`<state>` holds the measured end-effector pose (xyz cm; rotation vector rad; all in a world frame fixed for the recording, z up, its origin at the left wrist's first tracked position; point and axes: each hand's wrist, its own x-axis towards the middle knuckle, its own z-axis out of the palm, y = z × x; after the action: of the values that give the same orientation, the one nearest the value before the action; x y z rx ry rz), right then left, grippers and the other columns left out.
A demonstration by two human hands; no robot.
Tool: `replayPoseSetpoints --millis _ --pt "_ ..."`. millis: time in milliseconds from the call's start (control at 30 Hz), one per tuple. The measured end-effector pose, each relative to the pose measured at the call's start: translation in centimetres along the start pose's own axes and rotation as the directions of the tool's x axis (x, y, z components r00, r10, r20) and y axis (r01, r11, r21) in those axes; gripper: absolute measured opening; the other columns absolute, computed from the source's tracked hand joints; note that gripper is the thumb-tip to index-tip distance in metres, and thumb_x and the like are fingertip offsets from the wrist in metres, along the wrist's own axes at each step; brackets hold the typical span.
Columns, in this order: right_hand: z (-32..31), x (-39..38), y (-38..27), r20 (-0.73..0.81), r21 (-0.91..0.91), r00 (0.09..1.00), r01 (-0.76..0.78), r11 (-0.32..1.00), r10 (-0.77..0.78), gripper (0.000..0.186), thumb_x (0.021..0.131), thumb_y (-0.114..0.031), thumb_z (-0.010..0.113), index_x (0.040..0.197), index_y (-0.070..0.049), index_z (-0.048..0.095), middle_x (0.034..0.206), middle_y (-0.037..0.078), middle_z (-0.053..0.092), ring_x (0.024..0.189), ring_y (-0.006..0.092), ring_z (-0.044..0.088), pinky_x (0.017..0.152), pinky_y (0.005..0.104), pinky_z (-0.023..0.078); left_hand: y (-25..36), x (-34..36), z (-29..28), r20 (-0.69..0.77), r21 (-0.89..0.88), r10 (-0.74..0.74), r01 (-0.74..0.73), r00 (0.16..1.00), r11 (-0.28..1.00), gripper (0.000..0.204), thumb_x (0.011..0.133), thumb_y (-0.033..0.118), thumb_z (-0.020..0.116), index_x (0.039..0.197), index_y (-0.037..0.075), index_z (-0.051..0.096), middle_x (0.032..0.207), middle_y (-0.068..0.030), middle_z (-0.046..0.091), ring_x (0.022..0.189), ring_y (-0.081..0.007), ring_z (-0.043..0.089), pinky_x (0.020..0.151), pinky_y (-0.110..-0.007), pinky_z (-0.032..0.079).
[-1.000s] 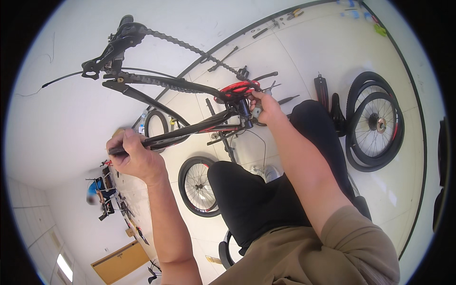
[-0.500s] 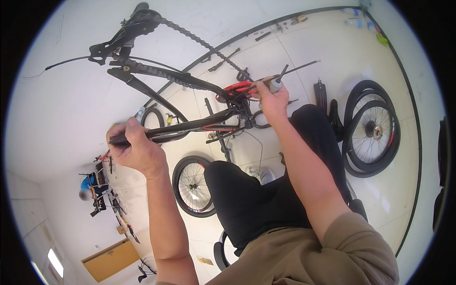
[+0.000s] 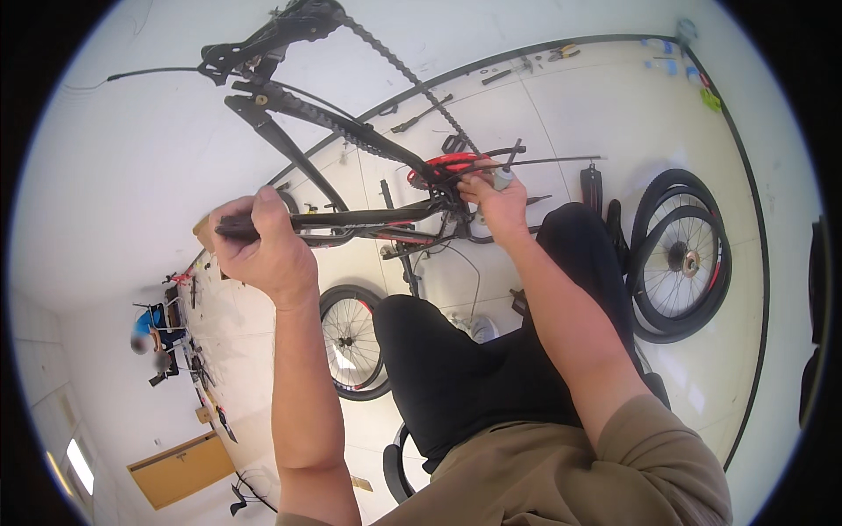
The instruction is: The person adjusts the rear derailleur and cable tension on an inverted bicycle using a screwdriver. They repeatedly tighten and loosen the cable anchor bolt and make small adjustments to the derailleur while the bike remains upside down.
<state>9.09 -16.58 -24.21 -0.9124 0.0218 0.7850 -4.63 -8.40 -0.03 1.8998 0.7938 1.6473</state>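
Through the head view I have my left hand (image 3: 263,250) wrapped around the dark tube end of a bicycle frame (image 3: 386,216), thumb along the top. The frame reaches across the upper middle of my view, above the floor (image 3: 702,381), with its chain (image 3: 412,81) slanting down to the red chainring (image 3: 456,163). My right hand (image 3: 498,203) sits at that chainring with curled fingers, a grey cylindrical piece (image 3: 503,179) showing against it; I cannot tell what they grip. Two overlapping wheels (image 3: 687,263) lie to the right, beside a black saddle (image 3: 614,230); another wheel (image 3: 346,340) lies left of my knee.
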Motion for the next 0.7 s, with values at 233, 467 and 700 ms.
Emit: replayPoseSetpoints --millis 233,467,700 --pt "-0.3 1.3 -0.3 0.154 -0.158 0.974 0.191 0.969 -0.167 0.010 0.090 0.006 0.057 0.098 0.002 0.062 0.095 0.012 0.070 0.089 0.0188 0.069 0.083 0.0300 0.057 0.2 -0.3 -0.4 0.021 0.019 -0.056 0.055 0.998 0.998 0.017 0.084 0.011 0.070 0.085 0.003 0.055 0.070 -0.0005 0.053 0.059 -0.0065 0.045 0.052 -0.021 0.036" --pt "-0.9 1.5 0.4 0.037 -0.122 0.999 -0.032 0.992 0.037 0.006 0.089 0.004 0.061 0.093 0.000 0.061 0.092 0.011 0.070 0.078 0.0162 0.067 0.071 0.0282 0.057 0.2 -0.4 -0.2 0.021 -0.045 -0.061 0.062 0.998 0.997 0.017 0.082 0.008 0.072 0.082 0.002 0.056 0.074 -0.0009 0.056 0.066 -0.0068 0.047 0.060 -0.022 0.041" --pt "-0.8 2.2 -0.6 0.062 0.003 0.994 -0.093 0.996 0.093 0.009 0.090 0.003 0.060 0.098 -0.001 0.062 0.091 0.011 0.070 0.074 0.0173 0.066 0.069 0.0287 0.055 0.6 -0.6 -0.3 0.027 -0.008 -0.045 0.045 0.999 0.999 0.020 0.082 0.012 0.071 0.084 0.002 0.055 0.074 -0.0011 0.054 0.064 -0.0076 0.046 0.059 -0.022 0.039"
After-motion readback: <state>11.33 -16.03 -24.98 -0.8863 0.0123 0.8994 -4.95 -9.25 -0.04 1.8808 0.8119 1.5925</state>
